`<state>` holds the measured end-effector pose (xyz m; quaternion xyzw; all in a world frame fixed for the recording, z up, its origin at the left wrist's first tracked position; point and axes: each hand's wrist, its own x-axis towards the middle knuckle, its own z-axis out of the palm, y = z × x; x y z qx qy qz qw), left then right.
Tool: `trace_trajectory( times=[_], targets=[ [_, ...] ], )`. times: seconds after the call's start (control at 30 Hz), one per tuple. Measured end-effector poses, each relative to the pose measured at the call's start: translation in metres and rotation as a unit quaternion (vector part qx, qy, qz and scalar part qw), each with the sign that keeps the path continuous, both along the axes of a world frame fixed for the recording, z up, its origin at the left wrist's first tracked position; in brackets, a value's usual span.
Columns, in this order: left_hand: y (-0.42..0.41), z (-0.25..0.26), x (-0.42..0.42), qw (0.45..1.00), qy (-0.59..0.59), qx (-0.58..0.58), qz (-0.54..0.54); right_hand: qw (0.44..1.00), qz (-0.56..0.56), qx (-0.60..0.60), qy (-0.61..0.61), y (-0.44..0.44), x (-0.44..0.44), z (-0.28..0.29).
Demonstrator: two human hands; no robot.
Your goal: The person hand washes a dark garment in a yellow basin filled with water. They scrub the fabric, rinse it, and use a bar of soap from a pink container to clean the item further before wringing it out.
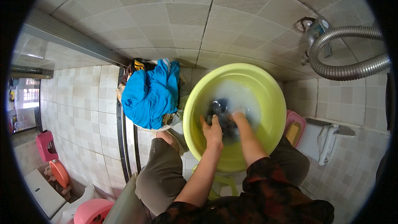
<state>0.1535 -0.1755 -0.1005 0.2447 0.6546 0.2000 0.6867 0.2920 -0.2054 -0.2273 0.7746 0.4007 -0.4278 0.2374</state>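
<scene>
A large yellow-green plastic basin (193, 99) holds cloudy, soapy water. Dark cloth (219, 105) lies partly under the water in it. My left hand (213, 129) is inside the basin at the left, thumb and fingers apart, by the near edge of the dark cloth; whether it touches the cloth is unclear. My right hand (238, 113) dips into the milky water right of the cloth, with its fingers hidden, so its grip cannot be seen. Left of the basin, a heap of clothes with a bright blue garment (152, 93) on top fills a light-coloured container.
A metal flexible hose (323, 65) loops from a wall valve (317, 29) at the upper right. Right of the basin is a pink plastic tray or basin (299, 121) with a yellowish item. A door track (122, 124) runs along the left. Pink plastic ware (93, 210) stands at the lower left.
</scene>
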Motion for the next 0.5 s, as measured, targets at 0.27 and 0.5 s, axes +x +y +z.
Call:
trace_trajectory(
  times=[0.27,0.5],
  targets=[
    [0.002,-0.063,0.000,0.939,-0.245,-0.223,0.091,0.679,-0.594,0.355,0.245,-0.026,-0.053,0.171],
    [0.000,-0.054,-0.015,0.783,-0.577,-0.232,0.010,0.831,-0.191,0.489,0.185,-0.028,-0.114,0.266]
  ],
)
